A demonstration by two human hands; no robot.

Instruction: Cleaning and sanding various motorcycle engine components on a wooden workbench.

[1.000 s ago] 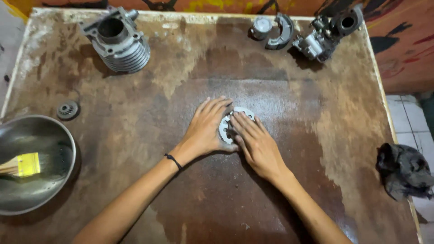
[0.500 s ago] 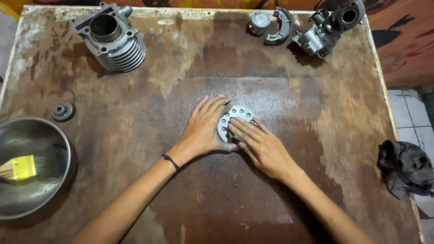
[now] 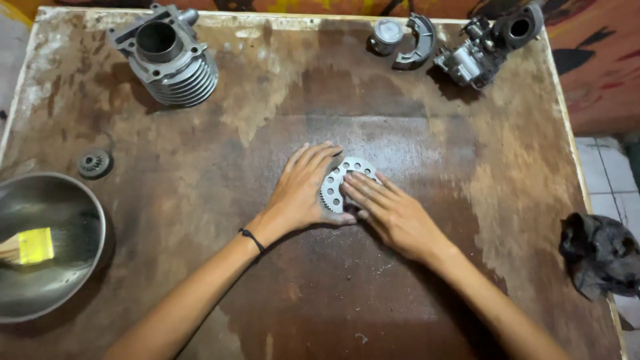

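Round toothed metal disc (image 3: 339,181) flat mid-desk (image 3: 200,267), left hand (image 3: 305,190) and right hand (image 3: 387,212) spread open on it (pressing, not gripping), metal bowl (image 3: 60,280) holding a yellow brush (image 3: 30,245)

Silver-grey toothed sprocket (image 3: 341,180), mottled brown worn table (image 3: 200,140), yellow brush (image 3: 33,245), steel-grey bowl (image 3: 73,207), black rag (image 3: 600,253)

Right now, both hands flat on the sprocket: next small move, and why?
Probably curl the left hand's fingertips under the toothed rim to tip the sprocket up. It lies flat on the worn wooden table, and both the left hand and the right hand rest palm-down over it, so neither hand has a real grip yet. Lifting one edge would allow one.
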